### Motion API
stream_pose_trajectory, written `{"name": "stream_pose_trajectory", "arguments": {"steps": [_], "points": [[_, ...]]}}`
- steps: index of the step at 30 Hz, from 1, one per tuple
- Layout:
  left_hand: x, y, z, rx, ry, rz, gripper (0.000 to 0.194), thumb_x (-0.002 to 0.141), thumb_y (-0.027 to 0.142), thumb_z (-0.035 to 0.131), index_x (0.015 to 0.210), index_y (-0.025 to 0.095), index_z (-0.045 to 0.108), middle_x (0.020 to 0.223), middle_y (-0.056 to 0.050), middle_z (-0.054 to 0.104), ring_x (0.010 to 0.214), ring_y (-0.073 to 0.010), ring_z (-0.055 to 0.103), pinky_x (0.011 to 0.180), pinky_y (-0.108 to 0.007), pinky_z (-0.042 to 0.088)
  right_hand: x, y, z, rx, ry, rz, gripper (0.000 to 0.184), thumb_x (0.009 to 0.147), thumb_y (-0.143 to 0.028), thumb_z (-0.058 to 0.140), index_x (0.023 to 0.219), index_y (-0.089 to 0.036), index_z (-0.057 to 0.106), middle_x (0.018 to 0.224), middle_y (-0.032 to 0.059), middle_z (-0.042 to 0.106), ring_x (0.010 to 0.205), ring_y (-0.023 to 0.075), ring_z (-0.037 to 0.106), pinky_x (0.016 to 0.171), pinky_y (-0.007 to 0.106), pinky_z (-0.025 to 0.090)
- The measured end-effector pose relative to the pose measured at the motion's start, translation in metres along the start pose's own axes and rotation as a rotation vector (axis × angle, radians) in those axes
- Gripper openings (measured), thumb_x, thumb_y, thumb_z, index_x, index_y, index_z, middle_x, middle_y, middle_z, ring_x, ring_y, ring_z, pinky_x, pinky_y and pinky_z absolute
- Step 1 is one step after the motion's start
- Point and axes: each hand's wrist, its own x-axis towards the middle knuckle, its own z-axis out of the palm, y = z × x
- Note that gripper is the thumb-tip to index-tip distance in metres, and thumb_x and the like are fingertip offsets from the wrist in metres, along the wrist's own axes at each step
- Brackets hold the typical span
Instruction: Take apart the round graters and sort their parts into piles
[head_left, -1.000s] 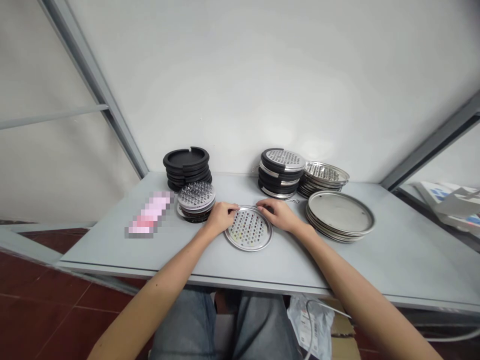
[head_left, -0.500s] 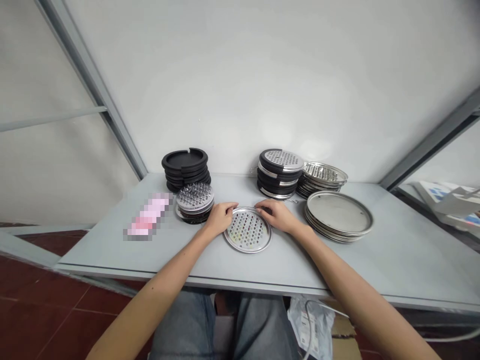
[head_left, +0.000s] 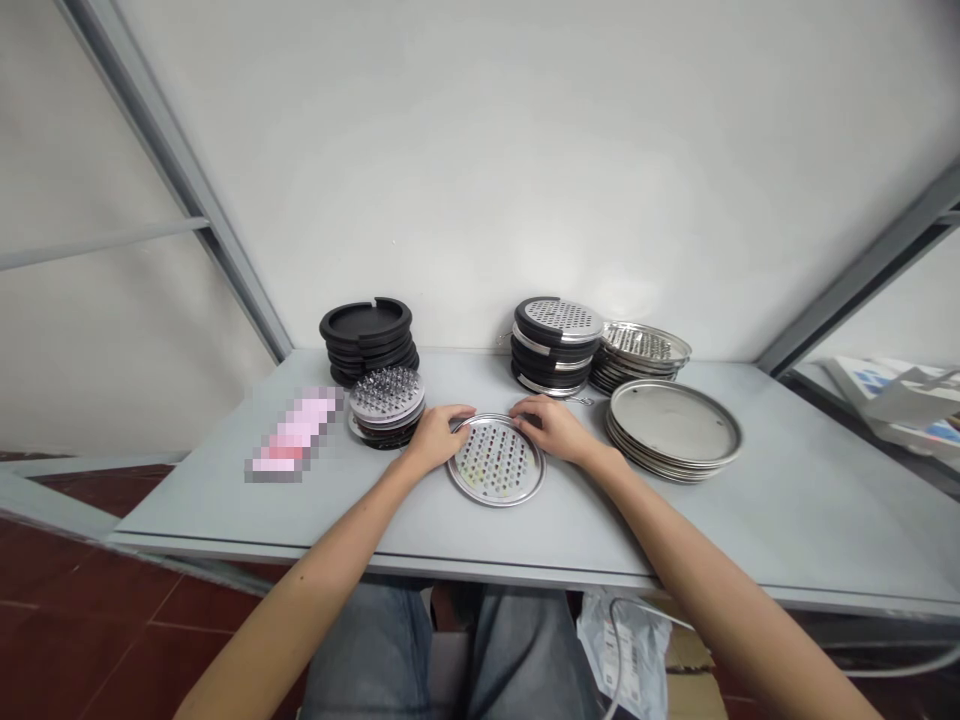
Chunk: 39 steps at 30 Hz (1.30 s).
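A round metal grater point(head_left: 497, 462) with rows of raised holes and a shiny rim lies flat on the table in front of me. My left hand point(head_left: 437, 436) is closed at its upper left rim, thumb on the near side and fingertips behind. At the upper right rim, my right hand point(head_left: 553, 428) pinches in the same way. Left of my left hand stands a stack of smaller grater discs point(head_left: 386, 395), the top one with sharp raised teeth. Beyond my right hand is a stack of plain round metal lids or plates point(head_left: 675, 425).
Black rings point(head_left: 366, 322) are stacked at the back left. Black-rimmed graters point(head_left: 562, 320) and shiny metal graters point(head_left: 646, 343) form piles against the wall. A blurred pink item point(head_left: 296, 430) lies on the left of the grey table point(head_left: 810, 500). Metal frame posts rise at both sides.
Both hands stay at the grater's rim, with only slight finger shifts. The view moves a little; the stacks are unchanged.
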Motion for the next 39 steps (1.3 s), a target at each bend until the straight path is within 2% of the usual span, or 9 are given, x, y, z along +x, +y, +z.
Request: {"name": "stream_pose_trajectory", "arguments": {"steps": [6,10,14,18,27,33,39], "points": [[0.000,0.002,-0.001,0.017,-0.017,-0.006,0.026,0.080,0.014,0.056,0.103,0.013,0.070,0.103,-0.008,0.073,0.097,-0.0200,0.068,0.093,-0.033,0.051,0.000,0.003,-0.005,-0.027,0.008,0.025,0.018,0.085,-0.020,0.053,0.094,-0.017,0.069,0.097,0.0088,0.069,0.090,0.0218,0.062,0.085,0.035,0.047],[-0.004,0.005,-0.002,-0.044,-0.065,0.076,0.029,0.085,0.025,0.055,0.109,0.016,0.068,0.110,-0.007,0.070,0.103,-0.0198,0.065,0.096,-0.032,0.049,0.000,0.002,-0.007,-0.025,0.059,0.036,0.019,0.084,-0.019,0.054,0.095,-0.018,0.069,0.097,0.0091,0.069,0.090,0.0222,0.063,0.084,0.036,0.048],[-0.010,0.007,-0.004,0.052,-0.153,0.161,0.058,0.075,0.043,0.069,0.126,0.017,0.058,0.130,-0.012,0.058,0.122,-0.0269,0.053,0.106,-0.039,0.039,0.001,-0.005,-0.005,0.041,0.074,0.014,0.019,0.086,-0.022,0.053,0.093,-0.019,0.070,0.097,0.0081,0.070,0.089,0.0208,0.064,0.085,0.035,0.048],[-0.013,0.008,-0.005,0.161,-0.255,0.193,0.080,0.068,0.054,0.073,0.136,0.021,0.048,0.138,-0.014,0.050,0.133,-0.0327,0.039,0.109,-0.046,0.032,0.002,-0.009,-0.003,0.090,0.040,0.038,0.013,0.081,-0.022,0.059,0.082,-0.019,0.071,0.097,0.0072,0.070,0.090,0.0207,0.064,0.086,0.034,0.048],[-0.012,0.011,-0.006,0.207,-0.308,0.241,0.081,0.070,0.057,0.069,0.138,0.019,0.045,0.140,-0.011,0.049,0.135,-0.0319,0.036,0.111,-0.044,0.027,0.003,-0.012,-0.002,0.166,0.013,0.200,0.011,0.075,-0.017,0.060,0.072,-0.019,0.071,0.098,0.0068,0.070,0.089,0.0212,0.065,0.086,0.034,0.048],[-0.012,0.009,-0.006,0.201,-0.300,0.273,0.079,0.070,0.057,0.070,0.137,0.020,0.047,0.139,-0.011,0.050,0.134,-0.0318,0.037,0.112,-0.044,0.027,0.004,-0.013,-0.003,0.195,-0.001,0.231,0.012,0.074,-0.016,0.060,0.071,-0.018,0.071,0.096,0.0067,0.071,0.088,0.0216,0.066,0.086,0.033,0.048],[-0.011,0.008,-0.006,0.198,-0.306,0.267,0.081,0.070,0.059,0.069,0.137,0.020,0.045,0.139,-0.009,0.050,0.134,-0.0321,0.037,0.111,-0.045,0.028,0.004,-0.015,-0.003,0.198,-0.019,0.252,0.013,0.076,-0.018,0.055,0.072,-0.017,0.068,0.090,0.0052,0.072,0.082,0.0194,0.064,0.079,0.030,0.048]]}}
